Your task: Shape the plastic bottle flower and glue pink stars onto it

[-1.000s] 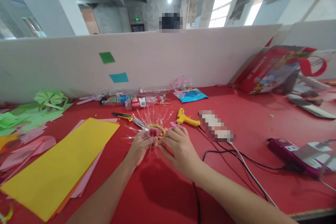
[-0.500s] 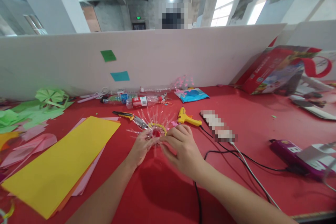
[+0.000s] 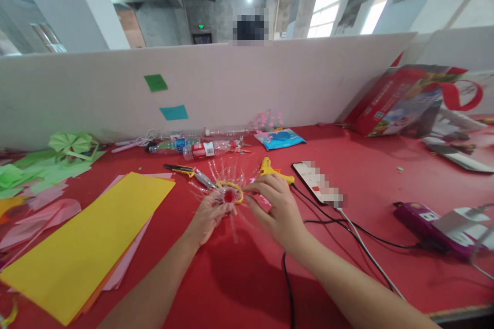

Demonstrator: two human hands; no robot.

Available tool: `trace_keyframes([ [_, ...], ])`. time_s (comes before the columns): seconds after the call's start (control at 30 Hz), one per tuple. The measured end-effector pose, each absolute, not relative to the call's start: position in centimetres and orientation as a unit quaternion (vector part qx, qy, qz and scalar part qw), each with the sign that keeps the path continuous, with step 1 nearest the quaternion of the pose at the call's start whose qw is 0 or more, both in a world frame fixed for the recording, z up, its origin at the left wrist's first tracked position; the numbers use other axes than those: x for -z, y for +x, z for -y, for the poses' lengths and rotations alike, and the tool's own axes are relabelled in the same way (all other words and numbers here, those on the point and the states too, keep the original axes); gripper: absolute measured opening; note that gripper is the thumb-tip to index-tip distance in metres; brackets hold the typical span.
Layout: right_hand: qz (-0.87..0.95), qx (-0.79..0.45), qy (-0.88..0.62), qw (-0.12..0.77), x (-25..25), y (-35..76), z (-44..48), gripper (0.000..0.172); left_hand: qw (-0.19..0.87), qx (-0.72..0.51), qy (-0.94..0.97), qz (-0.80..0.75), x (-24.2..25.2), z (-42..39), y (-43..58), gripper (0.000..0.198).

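Between my hands is a cut clear plastic bottle [image 3: 228, 197], its sides slit into thin strips that fan outward around a red centre. My left hand [image 3: 208, 218] is closed round its left and lower side. My right hand [image 3: 276, 211] is at its right side, thumb and forefinger close together at a strip; the exact contact is hard to make out. A yellow ring [image 3: 240, 194] shows just behind the bottle. Beyond the hands lie a yellow-handled cutter knife [image 3: 181, 169], scissors [image 3: 204, 179] partly behind the strips, and a yellow glue gun [image 3: 267, 167] partly covered by my right hand.
Yellow paper sheets [image 3: 92, 241] and green paper pieces [image 3: 50, 169] lie left. Plastic bottles [image 3: 203, 150] and a blue packet [image 3: 283, 139] are along the white partition [image 3: 231, 82]. A phone [image 3: 309, 175], cables and a purple power strip [image 3: 420, 223] lie right; a red bag [image 3: 393, 100] stands behind.
My right hand has shifted slightly right and up from the bottle's centre toward its outer strips. My left hand keeps its hold. The view has moved slightly.
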State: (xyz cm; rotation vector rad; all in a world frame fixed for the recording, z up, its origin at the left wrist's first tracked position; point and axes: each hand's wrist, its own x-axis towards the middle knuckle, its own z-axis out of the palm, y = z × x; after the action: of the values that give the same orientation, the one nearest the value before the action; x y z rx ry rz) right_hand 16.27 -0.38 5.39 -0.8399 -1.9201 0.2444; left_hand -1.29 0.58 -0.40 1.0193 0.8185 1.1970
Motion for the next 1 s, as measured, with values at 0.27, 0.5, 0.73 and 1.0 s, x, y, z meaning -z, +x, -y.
trace_keyframes([
  [0.27, 0.796, -0.111, -0.378, 0.460, -4.9, 15.8, 0.3, 0.012, 0.638, -0.510, 0.455, -0.355, 1.0, -0.8, -1.5, 0.032],
  [0.5, 0.819, -0.097, -0.358, 0.438, -4.4, 15.7, 0.1, 0.006, 0.641, -0.520, 0.441, -0.351, 1.0, -0.7, -1.3, 0.038],
  [0.73, 0.842, -0.078, -0.355, 0.399, -4.1, 15.6, 0.0, 0.009, 0.614, -0.533, 0.455, -0.364, 1.2, -0.8, -1.1, 0.038],
  [1.0, 0.853, -0.071, -0.356, 0.374, -3.9, 15.5, -0.1, 0.009, 0.575, -0.529, 0.479, -0.400, 1.4, -0.8, -1.3, 0.035],
])
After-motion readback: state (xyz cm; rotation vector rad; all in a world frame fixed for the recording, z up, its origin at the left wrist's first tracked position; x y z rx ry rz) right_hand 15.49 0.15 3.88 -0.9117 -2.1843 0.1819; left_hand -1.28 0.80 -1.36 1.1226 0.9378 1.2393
